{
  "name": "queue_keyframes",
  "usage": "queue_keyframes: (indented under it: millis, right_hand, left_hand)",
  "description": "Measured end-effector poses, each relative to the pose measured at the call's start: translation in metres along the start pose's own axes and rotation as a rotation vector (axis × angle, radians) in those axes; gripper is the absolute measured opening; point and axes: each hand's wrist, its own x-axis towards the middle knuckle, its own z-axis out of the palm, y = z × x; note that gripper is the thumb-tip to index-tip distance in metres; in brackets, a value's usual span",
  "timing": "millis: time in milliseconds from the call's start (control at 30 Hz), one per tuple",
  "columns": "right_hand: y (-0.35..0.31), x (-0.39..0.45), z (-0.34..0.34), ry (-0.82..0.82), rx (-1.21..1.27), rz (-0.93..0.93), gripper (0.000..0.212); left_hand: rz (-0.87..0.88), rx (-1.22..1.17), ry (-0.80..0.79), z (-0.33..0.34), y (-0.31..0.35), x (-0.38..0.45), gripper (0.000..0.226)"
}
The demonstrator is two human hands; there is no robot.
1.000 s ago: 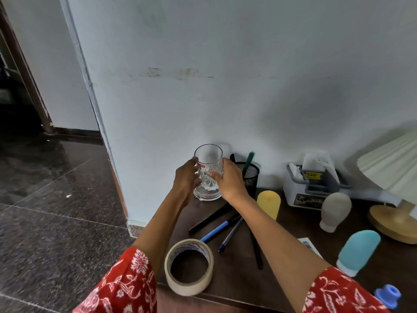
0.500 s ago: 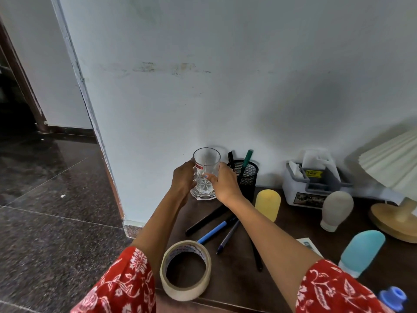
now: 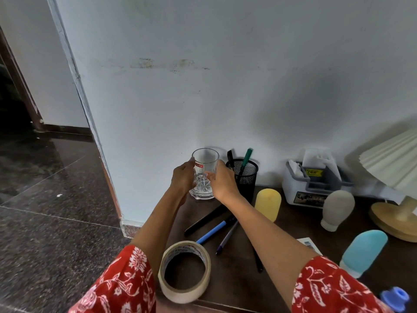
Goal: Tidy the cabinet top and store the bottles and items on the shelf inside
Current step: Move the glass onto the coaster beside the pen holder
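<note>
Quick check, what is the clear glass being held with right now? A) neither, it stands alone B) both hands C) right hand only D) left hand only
B: the left hand and the right hand each cup one side of the clear glass, which sits by the wall beside the mesh pen holder.

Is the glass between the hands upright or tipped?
Upright. The glass has its open rim on top and its base on the cabinet top, beside the pen holder.

Light was soft and even. Broad soft shadow sat on the wall (image 3: 225, 86) at right. Sleeves (image 3: 121, 288) blurred; wide-angle bend showed at edges. Floor (image 3: 45, 177) showed dull glare.
</note>
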Motion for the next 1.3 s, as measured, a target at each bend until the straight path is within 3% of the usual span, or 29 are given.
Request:
queue_keyframes:
  millis: [67, 167, 467, 633, 833, 1000, 1300]
  right_hand:
    - [-0.001, 0.000, 0.001, 0.001, 0.000, 0.014, 0.014]
    - [-0.004, -0.001, 0.003, 0.010, -0.010, 0.020, 0.030]
    - [-0.011, -0.007, -0.002, 0.053, -0.105, 0.028, 0.036]
    - [-0.014, -0.009, 0.000, 0.055, -0.113, 0.042, 0.038]
    - [-0.019, -0.011, 0.001, 0.059, -0.147, 0.058, 0.040]
    - [-0.026, -0.015, -0.004, 0.099, -0.187, 0.068, 0.033]
    - [-0.054, -0.033, -0.030, 0.133, -0.146, 0.016, 0.019]
  left_hand:
    - [-0.005, 0.007, 0.002, 0.000, 0.000, 0.001, 0.031]
    - [-0.002, 0.022, 0.018, 0.001, -0.001, 0.002, 0.031]
    - [0.012, 0.063, 0.039, 0.004, 0.000, 0.005, 0.044]
    - [0.003, 0.054, 0.038, 0.007, 0.001, 0.003, 0.030]
    - [0.005, 0.044, 0.065, 0.006, 0.001, 0.001, 0.033]
    - [0.011, 0.080, 0.176, 0.004, 0.006, -0.004, 0.039]
    - [0.137, 0.183, 0.186, 0.006, 0.031, -0.035, 0.029]
